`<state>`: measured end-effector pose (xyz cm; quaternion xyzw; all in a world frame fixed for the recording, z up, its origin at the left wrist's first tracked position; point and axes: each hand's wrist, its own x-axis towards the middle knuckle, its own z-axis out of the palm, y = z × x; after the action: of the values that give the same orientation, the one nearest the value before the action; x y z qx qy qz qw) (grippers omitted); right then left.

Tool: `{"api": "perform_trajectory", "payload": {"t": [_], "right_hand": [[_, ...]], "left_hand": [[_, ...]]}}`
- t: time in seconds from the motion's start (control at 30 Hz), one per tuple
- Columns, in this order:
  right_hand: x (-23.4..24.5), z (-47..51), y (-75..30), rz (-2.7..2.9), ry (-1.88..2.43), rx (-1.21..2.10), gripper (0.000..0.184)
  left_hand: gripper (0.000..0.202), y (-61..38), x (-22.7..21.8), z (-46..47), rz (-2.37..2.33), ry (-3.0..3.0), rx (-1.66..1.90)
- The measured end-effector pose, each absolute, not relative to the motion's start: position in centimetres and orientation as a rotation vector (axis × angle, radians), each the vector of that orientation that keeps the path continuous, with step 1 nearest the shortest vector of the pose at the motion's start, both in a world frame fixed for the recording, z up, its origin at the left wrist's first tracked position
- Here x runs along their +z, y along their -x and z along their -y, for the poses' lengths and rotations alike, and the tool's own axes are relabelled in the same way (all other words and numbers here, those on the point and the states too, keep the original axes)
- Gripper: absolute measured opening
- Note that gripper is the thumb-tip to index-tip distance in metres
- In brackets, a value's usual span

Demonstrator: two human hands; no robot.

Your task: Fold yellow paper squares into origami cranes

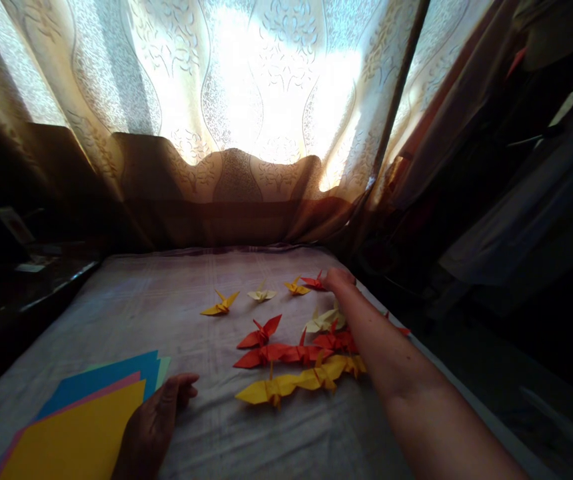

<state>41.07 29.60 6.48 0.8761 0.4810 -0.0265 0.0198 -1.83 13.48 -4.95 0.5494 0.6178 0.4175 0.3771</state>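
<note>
My right hand (340, 279) reaches to the far right of the cloth-covered surface, with its fingers at a red paper crane (314, 283); it appears to pinch the crane's right side, though the fingertips are mostly hidden. Just left of that are an orange-yellow crane (296, 288), a cream crane (261, 295) and another yellow crane (220, 305). Nearer to me stand rows of red cranes (261, 333) and yellow cranes (272, 388), partly covered by my right forearm. My left hand (159, 413) rests beside a stack of coloured paper (81, 427), fingers loosely bent and holding nothing visible.
A pale checked cloth (166, 280) covers the surface. Behind it hangs a patterned curtain (246, 180) with bright light coming through. Dark furniture (66, 260) borders the left side; clothes (516, 200) hang at the right.
</note>
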Motion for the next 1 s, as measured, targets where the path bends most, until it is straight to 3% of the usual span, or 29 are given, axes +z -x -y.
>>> {"api": "perform_trajectory", "payload": {"t": [0.17, 0.37, 0.5, 1.0], "right_hand": [[7.0, -29.2, -39.7, -1.592, -2.693, -0.116, 0.032], [7.0, -29.3, -37.5, -1.723, -2.576, -0.265, 0.042], [6.6, -29.7, -36.4, -1.674, -2.537, -0.379, 0.03], [5.8, -30.4, -32.0, -1.773, -2.592, -0.224, 0.041]], "left_hand": [[0.073, 1.5, -4.4, -13.3, -1.579, -1.423, 1.105], [0.078, 1.0, -3.3, -13.0, -1.572, -1.413, 1.088], [0.074, 0.3, -2.7, -12.6, -1.612, -1.379, 1.14], [0.073, 0.1, -2.5, -12.6, -1.63, -1.394, 1.123]]}}
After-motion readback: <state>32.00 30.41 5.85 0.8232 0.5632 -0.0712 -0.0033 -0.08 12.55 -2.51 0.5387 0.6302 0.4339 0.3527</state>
